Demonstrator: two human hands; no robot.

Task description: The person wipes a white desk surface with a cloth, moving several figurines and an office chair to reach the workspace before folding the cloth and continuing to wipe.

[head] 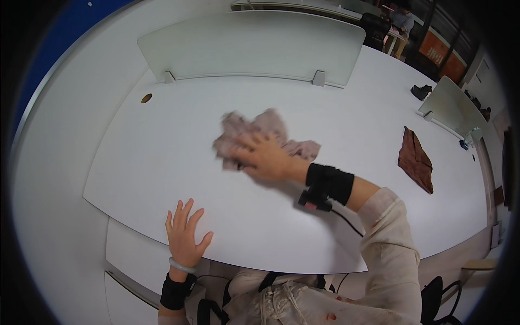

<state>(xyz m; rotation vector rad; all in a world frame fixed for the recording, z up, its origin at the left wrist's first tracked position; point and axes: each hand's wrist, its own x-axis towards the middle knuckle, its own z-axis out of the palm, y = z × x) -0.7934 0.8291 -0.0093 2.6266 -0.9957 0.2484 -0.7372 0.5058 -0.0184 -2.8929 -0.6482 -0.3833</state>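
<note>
My right hand (pixel 264 158) lies over a crumpled pale pink cloth (pixel 270 122) and holds it against the white tabletop (pixel 325 122). Both hand and cloth are blurred, and the palm hides part of the cloth. Fingers spread, my left hand (pixel 187 235) is at the table's front edge with nothing in it. A pale bangle circles that wrist, and black bands are strapped around both forearms.
A brown cloth (pixel 415 160) lies on the right of the table. A frosted divider (pixel 252 46) stands along the back, with a cable hole (pixel 146 98) left of it. A black object (pixel 421 92) sits far right. Another person (pixel 401 24) is in the background.
</note>
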